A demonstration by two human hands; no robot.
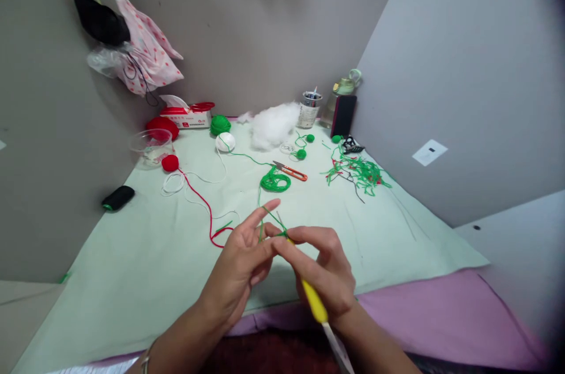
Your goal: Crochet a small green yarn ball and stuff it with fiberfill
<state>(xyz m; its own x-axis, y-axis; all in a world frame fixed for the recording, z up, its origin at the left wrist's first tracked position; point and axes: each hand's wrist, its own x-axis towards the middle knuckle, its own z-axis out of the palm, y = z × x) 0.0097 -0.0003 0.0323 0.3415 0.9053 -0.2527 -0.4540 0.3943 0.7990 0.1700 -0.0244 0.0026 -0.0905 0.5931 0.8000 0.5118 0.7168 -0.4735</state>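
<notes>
A crochet hook with a yellow handle (pixel 314 301) is held by my right hand (pixel 324 265), its thin metal tip pointing up and away. Green yarn (pixel 274 218) loops over the raised index finger of my left hand (pixel 247 259) and runs to the hook's tip. The thumb and other fingers of my left hand pinch the small green piece beside the hook. Both hands' fingertips meet there. Just beyond them lie a loose green yarn coil (pixel 275 181) and orange-handled thread snips (pixel 291 171).
White stuffing (pixel 274 125), a green ball (pixel 219 125), a white ball (pixel 225 142) and a tissue box (pixel 188 118) stand at the back. Green scraps (pixel 364 174) lie right. Red yarn (pixel 170 163), a clear tub (pixel 152 149) and a black case (pixel 118 198) are left.
</notes>
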